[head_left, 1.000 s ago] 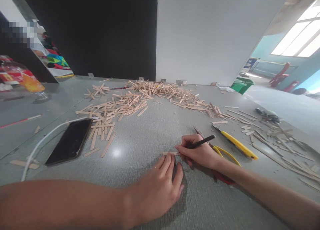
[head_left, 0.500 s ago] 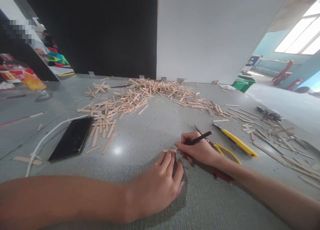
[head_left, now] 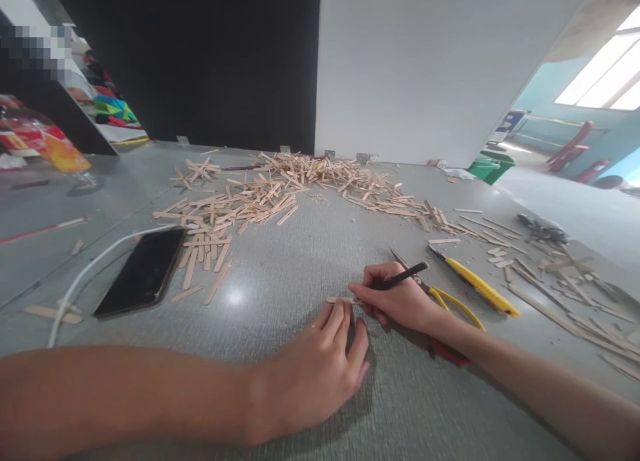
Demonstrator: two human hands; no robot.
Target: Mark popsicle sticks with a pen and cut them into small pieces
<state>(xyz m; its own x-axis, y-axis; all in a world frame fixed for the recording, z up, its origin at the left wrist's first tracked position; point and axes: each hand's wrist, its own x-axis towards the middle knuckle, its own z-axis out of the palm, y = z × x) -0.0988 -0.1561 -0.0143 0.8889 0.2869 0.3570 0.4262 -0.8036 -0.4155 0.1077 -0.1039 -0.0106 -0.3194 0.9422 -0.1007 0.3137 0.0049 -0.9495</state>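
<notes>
Two hands meet over one small wooden stick on a grey table.

Right hand grips a black pen, tip at the stick; left hand lies open, fingertips beside it. Phone well left of the stick, yellow knife right.

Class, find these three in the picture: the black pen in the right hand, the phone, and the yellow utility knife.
black pen (head_left: 403, 276), head view, middle of the barrel above the right hand.
phone (head_left: 143, 271), head view, centre of the dark screen.
yellow utility knife (head_left: 477, 287), head view, middle of the yellow handle.
</notes>
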